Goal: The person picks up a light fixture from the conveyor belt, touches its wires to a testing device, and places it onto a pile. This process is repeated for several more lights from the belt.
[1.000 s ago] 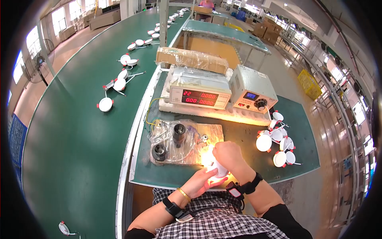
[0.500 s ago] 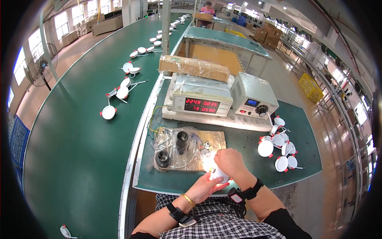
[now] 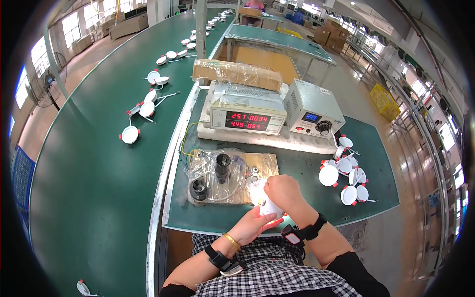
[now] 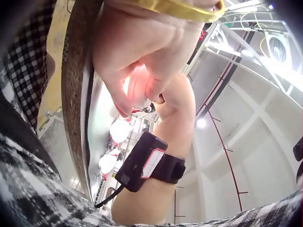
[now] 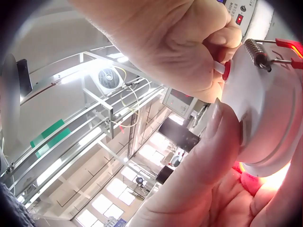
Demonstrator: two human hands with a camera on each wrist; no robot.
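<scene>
Close to the table's front edge, my left hand (image 3: pixel 249 226) holds a lit white downlight (image 5: pixel 267 109), thumb on its side and fingers under its glowing face. A coiled spring (image 5: pixel 255 53) with red-tipped clip arms sticks out from the lamp body. My right hand (image 3: pixel 285 194) has its fingers curled at the back of the lamp, pinching the white cable (image 5: pixel 218 66) by its red grommet (image 5: pixel 227 71). The far end of the cable is hidden in that hand. Just beyond the hands is a plastic-wrapped wooden board (image 3: pixel 241 193) with two black lamp sockets (image 3: pixel 222 166).
A meter (image 3: pixel 247 120) with red digits and a grey power unit (image 3: pixel 315 109) stand behind the board on white foam. Several downlights (image 3: pixel 328 175) are clustered at right. More downlights (image 3: pixel 129 134) lie along the green belt at left. A taped cardboard box (image 3: pixel 237 73) lies across the back.
The lamp's glow turned from warm yellow to white, and the meter's digits rose from zeros to changing readings. Both hands keep their hold; the head view tipped up and back.
</scene>
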